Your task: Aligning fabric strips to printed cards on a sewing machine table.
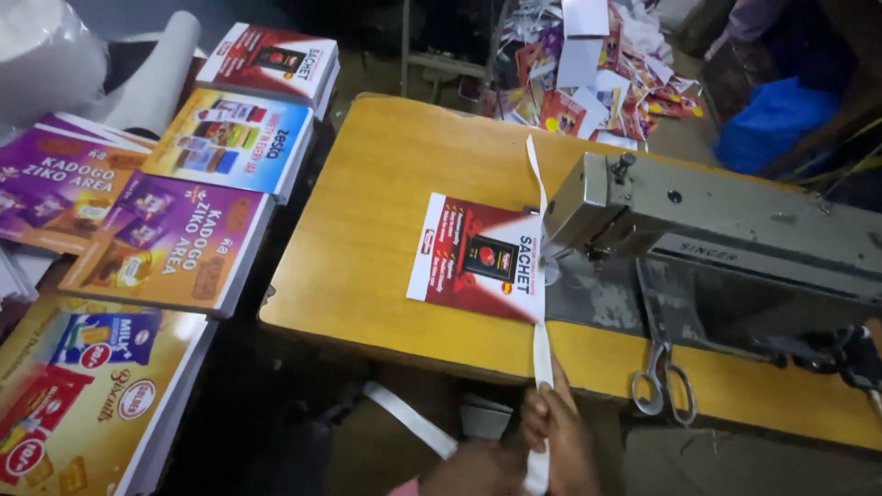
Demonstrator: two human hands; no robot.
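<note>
My left hand (554, 430) is at the front edge of the wooden table (386, 184), its fingers closed on a white tape (541, 342). The tape runs up from the hand, across the right edge of a red and white printed card (469, 259), and on past the head of a grey sewing machine (698, 220). The card lies flat on the table with its right edge under the machine's needle end. A loose end of the tape hangs below the table to the left of the hand. My right hand is out of sight.
Scissors (661, 378) lie on the table under the machine's arm. Stacks of printed cards (175, 241) in purple, blue, red and yellow cover the surface to the left. A heap of sewn cards (597, 83) lies beyond the table, with a blue bag (772, 121) at the right.
</note>
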